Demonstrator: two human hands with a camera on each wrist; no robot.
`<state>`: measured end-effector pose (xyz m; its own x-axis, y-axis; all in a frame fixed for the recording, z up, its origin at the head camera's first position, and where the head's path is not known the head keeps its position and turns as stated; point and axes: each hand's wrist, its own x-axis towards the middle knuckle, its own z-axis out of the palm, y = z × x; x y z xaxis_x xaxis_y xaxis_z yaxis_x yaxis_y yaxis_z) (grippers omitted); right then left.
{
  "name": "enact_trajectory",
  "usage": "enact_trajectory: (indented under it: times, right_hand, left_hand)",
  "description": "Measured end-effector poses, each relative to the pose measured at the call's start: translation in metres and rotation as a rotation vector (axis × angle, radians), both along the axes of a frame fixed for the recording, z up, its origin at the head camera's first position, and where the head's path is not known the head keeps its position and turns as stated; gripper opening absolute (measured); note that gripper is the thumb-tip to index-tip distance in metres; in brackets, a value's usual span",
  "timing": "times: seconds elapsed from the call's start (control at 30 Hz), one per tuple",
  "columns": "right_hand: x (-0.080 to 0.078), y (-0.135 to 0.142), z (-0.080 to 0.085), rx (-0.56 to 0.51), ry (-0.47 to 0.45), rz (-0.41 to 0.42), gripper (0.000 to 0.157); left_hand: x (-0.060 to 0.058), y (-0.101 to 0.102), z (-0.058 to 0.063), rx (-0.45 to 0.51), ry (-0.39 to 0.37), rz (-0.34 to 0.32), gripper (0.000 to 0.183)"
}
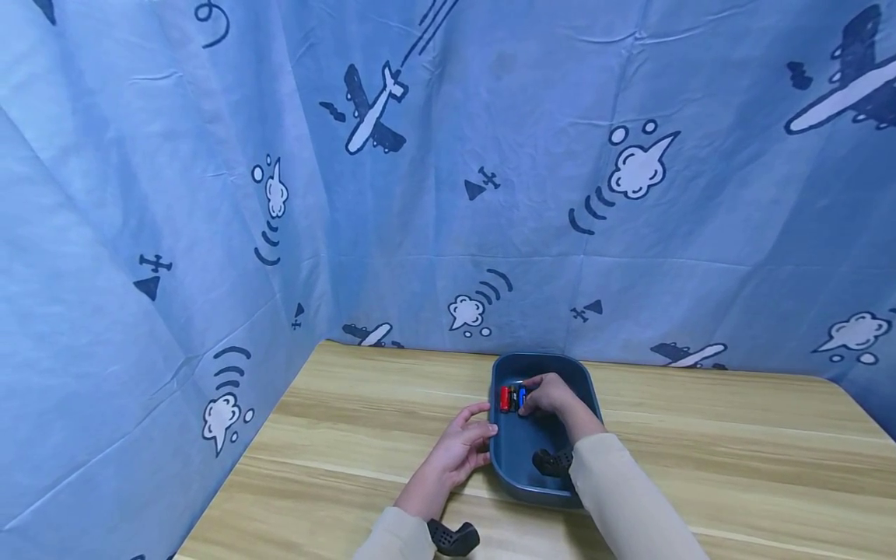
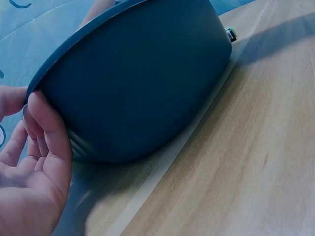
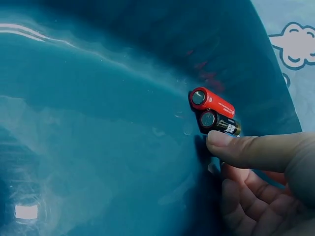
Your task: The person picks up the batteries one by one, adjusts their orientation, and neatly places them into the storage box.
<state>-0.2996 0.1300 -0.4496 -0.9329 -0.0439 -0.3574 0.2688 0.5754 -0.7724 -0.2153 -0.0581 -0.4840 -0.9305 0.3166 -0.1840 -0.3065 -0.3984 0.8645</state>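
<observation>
A dark blue basin stands on the table, and three batteries lie side by side against its left wall. The red battery is outermost, with a black battery next to it. My right hand reaches into the basin and pinches the blue battery beside the black one; in the right wrist view the thumb hides most of it. At the basin's left side my left hand holds the rim, its thumb over the edge and other fingers against the outer wall.
The wooden table extends to both sides of the basin. Blue printed cloth hangs behind and at the left. A small green-ended object shows past the basin's far end in the left wrist view. Black camera mounts sit at both wrists.
</observation>
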Motion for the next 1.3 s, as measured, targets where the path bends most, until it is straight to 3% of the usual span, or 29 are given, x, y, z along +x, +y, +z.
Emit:
enact_trajectory:
  times: [0.63,0.87,1.0,1.17,1.3]
  right_hand:
    - [-0.002,-0.001,0.001,0.0,-0.004,0.076,0.057]
    - [0.002,0.005,0.006,-0.035,-0.004,0.109,0.06]
    - [0.005,0.028,0.02,-0.146,0.059,0.132,0.059]
    - [0.015,0.082,0.045,-0.332,0.187,0.137,0.057]
    - [0.032,0.126,0.051,-0.33,0.238,0.156,0.057]
  left_hand:
    - [-0.001,0.002,-0.001,0.029,0.009,0.0,0.048]
    - [-0.001,0.002,-0.001,-0.004,-0.003,0.006,0.048]
    - [0.001,0.003,0.0,-0.009,-0.003,0.01,0.048]
    - [0.003,0.004,0.002,-0.007,0.009,0.02,0.049]
    - [0.002,0.001,0.003,-0.008,0.009,0.018,0.049]
